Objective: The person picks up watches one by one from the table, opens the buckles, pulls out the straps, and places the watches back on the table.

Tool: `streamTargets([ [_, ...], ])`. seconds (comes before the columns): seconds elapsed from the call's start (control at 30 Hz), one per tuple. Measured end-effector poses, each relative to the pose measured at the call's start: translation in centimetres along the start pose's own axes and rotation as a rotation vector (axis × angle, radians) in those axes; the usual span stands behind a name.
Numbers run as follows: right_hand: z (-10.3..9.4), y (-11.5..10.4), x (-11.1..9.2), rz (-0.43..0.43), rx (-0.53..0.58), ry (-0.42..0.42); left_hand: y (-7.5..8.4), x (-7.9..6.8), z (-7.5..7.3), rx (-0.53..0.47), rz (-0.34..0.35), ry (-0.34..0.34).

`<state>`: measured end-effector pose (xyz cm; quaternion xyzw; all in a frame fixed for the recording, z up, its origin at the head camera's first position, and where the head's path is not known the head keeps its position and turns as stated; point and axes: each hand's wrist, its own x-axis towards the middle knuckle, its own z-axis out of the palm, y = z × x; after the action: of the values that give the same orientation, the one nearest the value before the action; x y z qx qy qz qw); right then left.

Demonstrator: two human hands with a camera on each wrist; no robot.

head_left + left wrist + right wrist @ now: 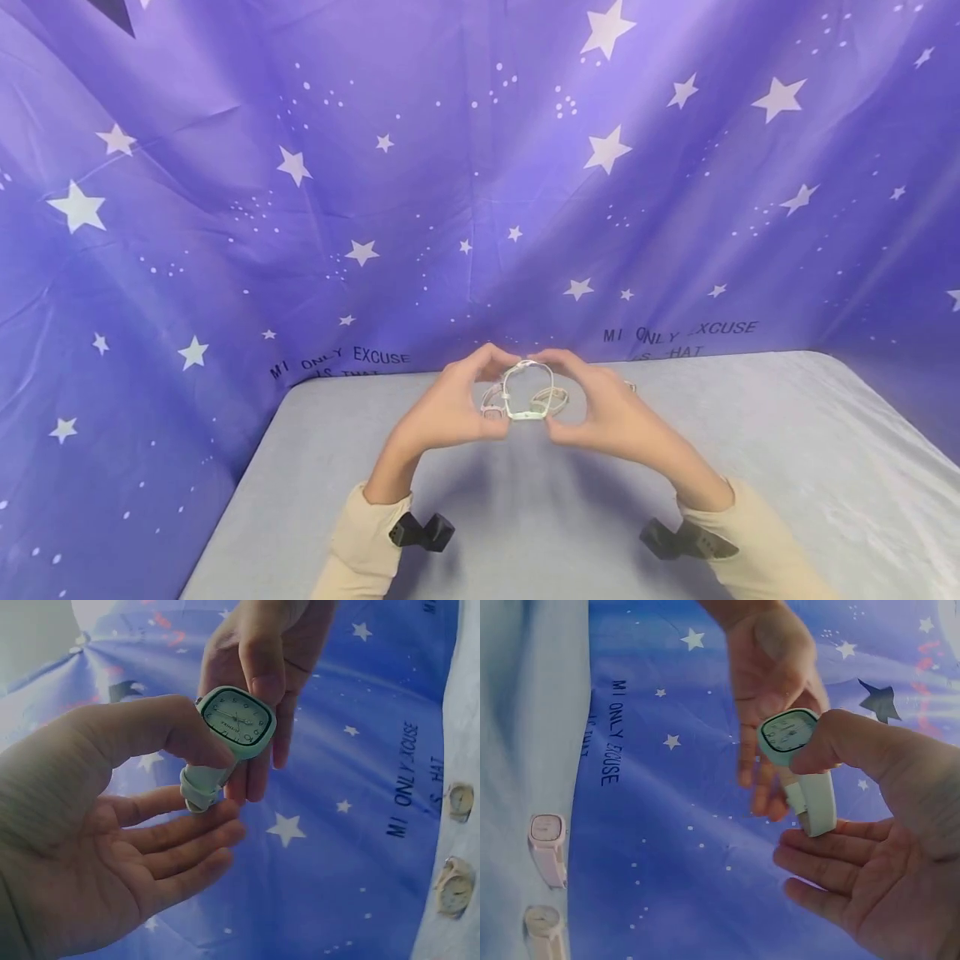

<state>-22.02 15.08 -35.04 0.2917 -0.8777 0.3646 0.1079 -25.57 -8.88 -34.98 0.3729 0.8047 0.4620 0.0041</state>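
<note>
A wristwatch (528, 415) with a mint-green squarish case and a pale strap is held up between both hands. Its strap is fastened into a loop, and the dial (238, 718) shows numerals in the left wrist view. My left hand (450, 408) pinches it from the left, thumb at the case and fingers at the far side of the strap. From the right, my right hand (611, 412) pinches it the same way. In the right wrist view, the right thumb (836, 739) presses at the case edge, and the other fingers spread along the strap (819, 802).
Behind the held watch, a pink square watch (547, 829) and a round-faced beige watch (543, 921) rest on the grey cloth-covered table (750, 467). Part of another small object (632, 386) shows past the right hand. A purple star-print curtain (450, 167) hangs behind the table.
</note>
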Motion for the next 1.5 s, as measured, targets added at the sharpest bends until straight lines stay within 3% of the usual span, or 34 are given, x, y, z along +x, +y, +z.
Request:
streamTargets([
  [0.1,0.4,0.7,0.0,0.051,0.124,-0.032,-0.8,0.2,0.4,-0.137,-0.056,-0.059],
  [0.23,1.3,2.1,0.1,0.134,0.391,-0.100,-1.9,0.5,1.0,-0.379,-0.160,-0.138],
  [0.33,2.0,3.1,0.2,0.225,0.604,-0.157,-2.7,0.7,1.5,-0.520,-0.271,-0.155],
  [0.47,2.7,4.3,0.5,0.357,0.784,-0.207,-3.8,1.1,2.1,-0.613,-0.406,-0.138],
  [0.6,3.1,5.0,0.7,0.447,0.891,-0.217,-4.6,1.3,2.1,-0.691,-0.472,-0.136],
  [0.77,3.1,5.1,0.7,0.479,0.908,-0.195,-4.8,1.6,2.1,-0.756,-0.501,-0.109],
  [1.0,3.1,4.0,0.8,0.462,0.846,-0.113,-4.1,1.6,2.8,-0.724,-0.493,0.015],
  [1.27,2.5,2.8,0.7,0.486,0.707,-0.044,-2.9,1.3,2.4,-0.624,-0.430,0.060],
  [1.5,2.0,2.3,0.7,0.422,0.724,-0.021,-2.1,0.9,1.5,-0.588,-0.348,0.048],
])
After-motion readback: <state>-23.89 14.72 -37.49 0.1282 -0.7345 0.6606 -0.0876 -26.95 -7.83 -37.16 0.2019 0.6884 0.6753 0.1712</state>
